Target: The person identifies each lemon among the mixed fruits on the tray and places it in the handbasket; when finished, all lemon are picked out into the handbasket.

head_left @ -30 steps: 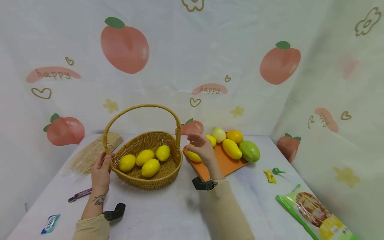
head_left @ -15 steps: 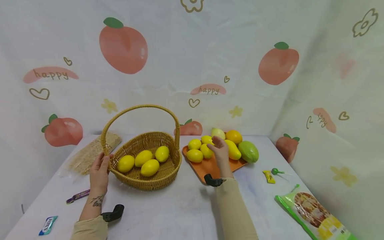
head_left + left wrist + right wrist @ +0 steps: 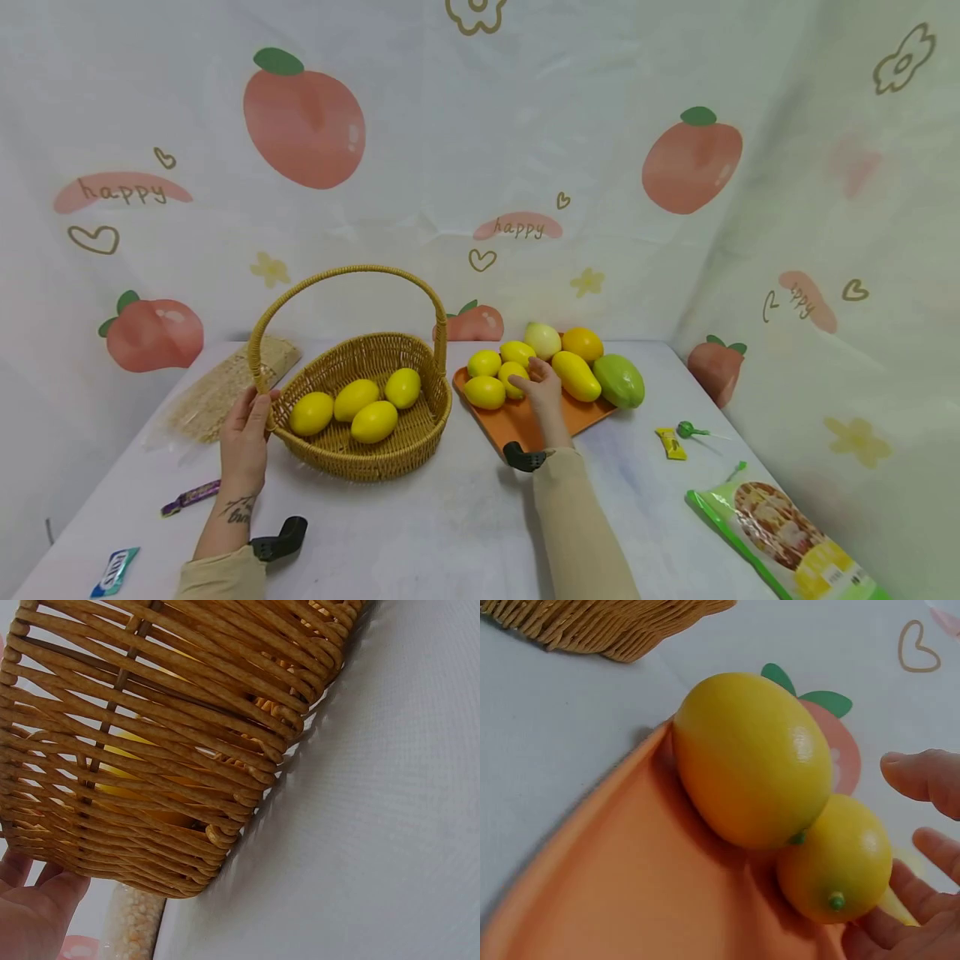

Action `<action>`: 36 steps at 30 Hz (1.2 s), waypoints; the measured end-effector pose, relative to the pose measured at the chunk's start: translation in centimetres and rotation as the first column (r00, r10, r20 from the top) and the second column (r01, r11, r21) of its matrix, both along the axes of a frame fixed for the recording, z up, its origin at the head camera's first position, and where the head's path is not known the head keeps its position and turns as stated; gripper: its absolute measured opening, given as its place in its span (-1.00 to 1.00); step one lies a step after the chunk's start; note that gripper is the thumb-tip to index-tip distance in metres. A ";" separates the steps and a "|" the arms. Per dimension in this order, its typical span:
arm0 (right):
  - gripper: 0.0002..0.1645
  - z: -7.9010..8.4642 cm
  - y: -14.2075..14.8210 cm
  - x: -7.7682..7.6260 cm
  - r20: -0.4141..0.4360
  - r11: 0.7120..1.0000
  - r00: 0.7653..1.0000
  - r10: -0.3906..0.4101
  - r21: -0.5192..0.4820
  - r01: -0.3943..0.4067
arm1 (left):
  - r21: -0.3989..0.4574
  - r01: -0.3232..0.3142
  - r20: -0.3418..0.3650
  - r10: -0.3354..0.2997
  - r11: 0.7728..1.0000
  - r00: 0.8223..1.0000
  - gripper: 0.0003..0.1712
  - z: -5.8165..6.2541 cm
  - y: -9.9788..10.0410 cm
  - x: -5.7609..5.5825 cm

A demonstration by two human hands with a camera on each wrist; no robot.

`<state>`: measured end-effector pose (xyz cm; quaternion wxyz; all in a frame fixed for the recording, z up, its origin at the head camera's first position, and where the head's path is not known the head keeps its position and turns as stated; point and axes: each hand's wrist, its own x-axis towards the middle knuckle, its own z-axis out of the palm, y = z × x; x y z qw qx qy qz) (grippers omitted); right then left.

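My left hand (image 3: 243,446) grips the left rim of the wicker basket (image 3: 367,467) by the foot of its arched handle. Inside the basket lie several yellow lemons (image 3: 374,422). To the right, an orange tray (image 3: 517,427) bears more lemons (image 3: 484,392) at its left end. My right hand (image 3: 546,396) is over the tray with its thumb and fingers spread beside a lemon (image 3: 512,377). In the right wrist view the thumb stands apart from the lemons, while the lower fingers (image 3: 911,892) reach close against the smaller-looking lemon (image 3: 840,862); contact is unclear.
A mango (image 3: 576,375), an orange-yellow fruit (image 3: 582,344), a pale round fruit (image 3: 543,340) and a green papaya (image 3: 618,381) share the tray. Candies (image 3: 671,444), a lollipop (image 3: 686,429) and a green food bag (image 3: 787,533) lie right; a clear bag (image 3: 225,392) lies behind the basket.
My right hand has moved from the tray's left end rightward, then slightly down and back left to the lemon. My left hand stays on the basket rim.
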<state>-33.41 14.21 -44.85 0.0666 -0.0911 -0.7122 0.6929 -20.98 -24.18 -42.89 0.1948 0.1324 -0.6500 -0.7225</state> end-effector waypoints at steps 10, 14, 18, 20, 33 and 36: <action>-0.31 -0.6 -0.1 -0.2 0.111 0.994 0.990 0.089 0.053 -0.095 | 0.012 0.008 -0.015 -0.008 1.000 1.000 -0.37 -0.4 0.1 -0.3; -0.33 -0.5 -0.3 -0.3 0.111 0.989 0.991 0.077 0.121 -0.091 | 0.030 0.014 -0.015 -0.013 0.999 1.000 -0.37 -0.4 0.1 -0.3; -0.32 -0.4 -0.4 -0.3 0.115 0.982 0.993 0.038 0.180 -0.058 | 0.040 0.011 -0.005 -0.011 0.999 1.000 -0.37 -0.3 0.1 -0.3; -0.35 -0.4 -0.4 -0.3 0.118 0.980 0.992 0.043 0.187 -0.065 | 0.044 0.009 -0.003 -0.009 0.999 1.000 -0.37 -0.3 0.2 -0.3; -0.35 1.0 0.9 1.2 0.003 0.989 1.000 0.009 0.148 -0.009 | 0.027 0.005 -0.012 -0.005 1.000 1.000 -0.38 0.1 0.2 -0.1; -0.33 1.7 1.3 1.8 -0.012 0.991 0.999 0.049 0.124 -0.047 | 0.034 -0.002 -0.003 0.002 0.999 1.000 -0.38 0.2 0.0 -0.1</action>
